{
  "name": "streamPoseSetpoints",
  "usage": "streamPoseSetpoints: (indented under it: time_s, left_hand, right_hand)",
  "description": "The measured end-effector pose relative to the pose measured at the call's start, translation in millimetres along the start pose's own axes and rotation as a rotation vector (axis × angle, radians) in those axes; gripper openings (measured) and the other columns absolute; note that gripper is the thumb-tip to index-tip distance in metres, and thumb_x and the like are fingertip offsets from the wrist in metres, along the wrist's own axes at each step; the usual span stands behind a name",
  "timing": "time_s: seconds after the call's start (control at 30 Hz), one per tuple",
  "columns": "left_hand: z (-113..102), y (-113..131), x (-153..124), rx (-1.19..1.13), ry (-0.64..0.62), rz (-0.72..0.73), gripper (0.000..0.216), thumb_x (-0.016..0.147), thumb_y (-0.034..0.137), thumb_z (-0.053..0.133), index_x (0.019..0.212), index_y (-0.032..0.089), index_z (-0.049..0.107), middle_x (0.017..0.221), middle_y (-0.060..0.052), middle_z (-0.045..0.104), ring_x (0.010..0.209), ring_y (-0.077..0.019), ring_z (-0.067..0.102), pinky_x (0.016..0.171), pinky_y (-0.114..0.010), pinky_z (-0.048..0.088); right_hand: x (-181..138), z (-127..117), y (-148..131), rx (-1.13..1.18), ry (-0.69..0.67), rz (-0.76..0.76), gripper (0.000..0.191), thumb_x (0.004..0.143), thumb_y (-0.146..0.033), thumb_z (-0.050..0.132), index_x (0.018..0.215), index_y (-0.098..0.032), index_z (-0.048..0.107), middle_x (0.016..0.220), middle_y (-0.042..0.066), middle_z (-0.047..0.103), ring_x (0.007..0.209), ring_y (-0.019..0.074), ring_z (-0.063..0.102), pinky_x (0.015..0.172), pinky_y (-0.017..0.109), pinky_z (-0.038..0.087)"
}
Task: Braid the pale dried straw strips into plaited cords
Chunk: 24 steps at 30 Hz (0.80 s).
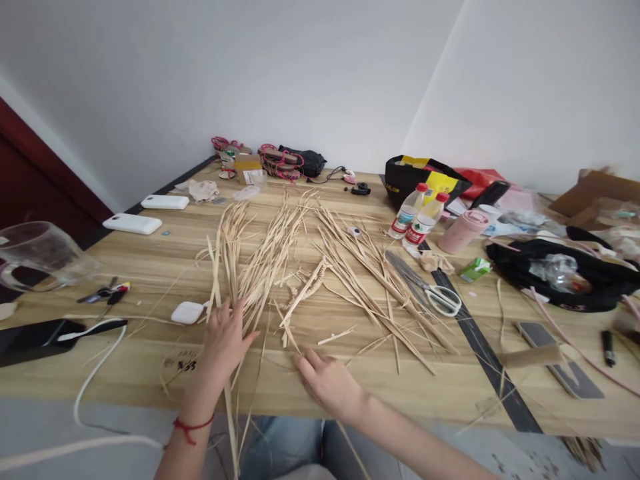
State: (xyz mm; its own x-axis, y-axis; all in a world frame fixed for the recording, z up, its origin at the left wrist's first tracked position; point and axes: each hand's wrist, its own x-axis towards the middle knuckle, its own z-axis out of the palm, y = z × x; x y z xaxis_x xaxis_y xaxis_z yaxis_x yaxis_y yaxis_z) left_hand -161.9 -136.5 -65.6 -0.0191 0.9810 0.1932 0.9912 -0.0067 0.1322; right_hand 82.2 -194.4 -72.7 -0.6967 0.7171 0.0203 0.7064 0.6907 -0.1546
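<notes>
Straw bundles [231, 247] are lying fanned, seemingly for reach | left hand [225, 333] is spreading loosely against them, perhaps steadying | right hand [327, 383] is curling narrow, apparently pinching a strand [294, 339]

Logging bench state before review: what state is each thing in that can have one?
Left hand: open, thumb apart, on straw strips
Right hand: fingers curled, apparently on a strand
Straw strips: loose, spread out
Braided piece: lying on the table, strands loose
Scissors: lying down, blade opening unclear
Water bottles: upright, capped
Earbud case: shut
Black-yellow bag: standing, top open
</notes>
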Motion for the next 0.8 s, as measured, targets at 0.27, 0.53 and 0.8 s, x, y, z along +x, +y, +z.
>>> streamPoseSetpoints:
  time_s: [0.27,0.53,0.8]
  left_hand:
    - [25.4,8.0,36.4,-0.071,0.015,0.190,0.043,0.081,0.003,0.032,0.112,0.015,0.059,0.116,-0.014,0.058,0.106,-0.0281,0.055,0.091,-0.041,0.045]
    - [24.0,14.2,81.3,-0.241,0.148,0.116,0.029,0.080,0.010,0.042,0.100,0.014,0.063,0.105,-0.015,0.061,0.101,-0.0297,0.057,0.090,-0.043,0.045]
    - [-17.3,56.7,109.5,-1.025,0.049,0.126,0.025,0.083,0.037,0.055,0.099,0.019,0.065,0.106,-0.009,0.067,0.102,-0.0230,0.061,0.089,-0.036,0.048]
  right_hand:
    - [-12.0,-22.6,52.3,0.218,0.074,0.172,0.018,0.093,-0.014,0.040,0.096,-0.019,0.058,0.095,0.006,0.062,0.078,0.0165,0.064,0.068,0.026,0.048]
    - [-17.3,-44.3,88.8,0.788,0.343,0.300,0.024,0.090,-0.028,0.050,0.109,-0.020,0.063,0.110,0.010,0.062,0.080,0.0157,0.062,0.071,0.030,0.051]
    - [-14.1,-68.2,90.5,1.484,-0.103,0.240,0.029,0.076,-0.030,0.071,0.099,-0.014,0.067,0.079,0.004,0.069,0.064,0.0121,0.066,0.059,0.023,0.053]
